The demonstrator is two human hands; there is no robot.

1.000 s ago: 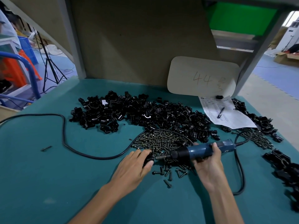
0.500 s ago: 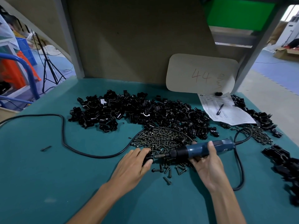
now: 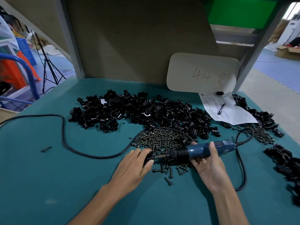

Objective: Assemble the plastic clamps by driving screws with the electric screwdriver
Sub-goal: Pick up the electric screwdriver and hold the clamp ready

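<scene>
Teal matting (image 3: pixel 48 184) covers the bench, with black plastic clamp parts (image 3: pixel 146 111) heaped across mid-frame above a screw pile (image 3: pixel 162 140). Low centre, the left hand (image 3: pixel 133 168) grips a clamp (image 3: pixel 150 157). The right hand (image 3: pixel 209 166) grasps the blue electric screwdriver (image 3: pixel 203 150), lying level, bit tip at that clamp.

Two bare arms show above the near edge of the worktop (image 3: pixel 48 184). The left hand (image 3: pixel 134 166) and the right hand (image 3: pixel 209 166) are uncovered, with short nails. The left forearm (image 3: pixel 97 203) and the right forearm (image 3: pixel 227 207) are slim and bare right down to that near edge. Tendons stand out at the right wrist.
</scene>
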